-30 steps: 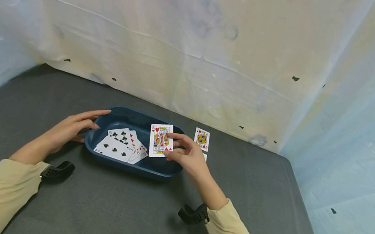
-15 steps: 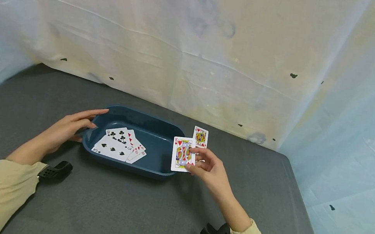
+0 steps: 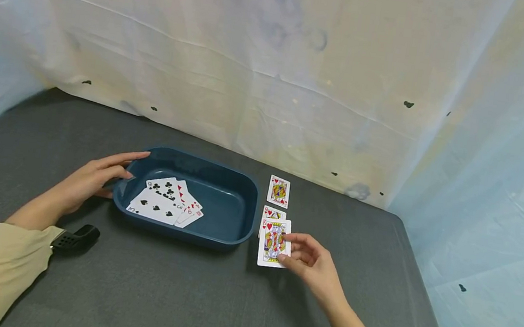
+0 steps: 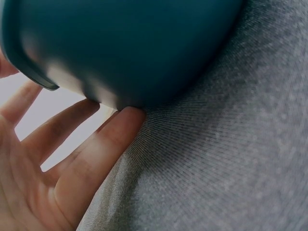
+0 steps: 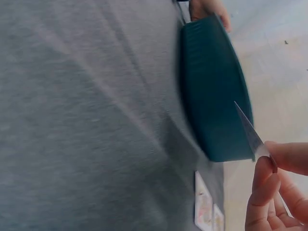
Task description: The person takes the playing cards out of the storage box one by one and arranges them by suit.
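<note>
My right hand (image 3: 313, 268) pinches a king of hearts playing card (image 3: 272, 243) by its right edge, thumb on its face. Seen from the right wrist, the card is nearly edge-on, raised over the table. In the head view it overlaps the lower part of another hearts face card (image 3: 274, 213). Farther back lies a third hearts face card (image 3: 278, 192). My left hand (image 3: 88, 183) holds the left end of a dark blue oval tray (image 3: 222, 208), thumb at the rim; in the left wrist view its fingertips (image 4: 132, 113) touch the outer wall. Several fanned cards (image 3: 158, 205), clubs, spades and red, lie inside the tray.
A dark grey cloth (image 3: 168, 288) covers the table. Pale, spotted sheeting (image 3: 234, 73) hangs behind it, and bluish sheeting (image 3: 496, 214) hangs at the right. A black band (image 3: 76, 238) sits on the left wrist.
My right hand has carried the king of hearts from above the tray rightward and toward me, beside the tray. The left hand keeps its hold on the tray; the view has shifted slightly.
</note>
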Demonstrator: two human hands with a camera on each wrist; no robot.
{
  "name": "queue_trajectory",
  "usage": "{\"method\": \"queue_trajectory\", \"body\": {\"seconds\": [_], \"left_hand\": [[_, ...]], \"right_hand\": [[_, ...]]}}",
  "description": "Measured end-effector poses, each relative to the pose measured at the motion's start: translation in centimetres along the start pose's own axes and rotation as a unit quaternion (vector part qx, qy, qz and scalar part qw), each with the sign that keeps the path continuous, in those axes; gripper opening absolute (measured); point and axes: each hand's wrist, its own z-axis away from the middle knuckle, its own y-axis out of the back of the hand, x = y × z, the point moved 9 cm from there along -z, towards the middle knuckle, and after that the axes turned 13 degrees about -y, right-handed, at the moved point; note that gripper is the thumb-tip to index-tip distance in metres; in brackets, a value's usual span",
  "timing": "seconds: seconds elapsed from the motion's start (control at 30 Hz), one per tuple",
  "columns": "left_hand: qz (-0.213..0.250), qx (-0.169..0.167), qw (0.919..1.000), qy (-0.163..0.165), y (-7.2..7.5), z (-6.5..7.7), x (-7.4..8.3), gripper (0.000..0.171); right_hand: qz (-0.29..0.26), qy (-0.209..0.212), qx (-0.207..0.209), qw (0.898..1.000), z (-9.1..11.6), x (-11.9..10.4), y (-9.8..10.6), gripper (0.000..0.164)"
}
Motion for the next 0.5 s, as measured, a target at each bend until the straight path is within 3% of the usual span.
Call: {"method": "queue_trajectory", "body": {"seconds": [0.5], "left_hand": [[0.001, -0.002, 1.0000, -0.005, 0.0, 0.1, 0.1, 0.055]], "right_hand": [[0.019, -0.021, -0.041, 0.999, 0.4, 3.6, -1.7, 0.042]]}}
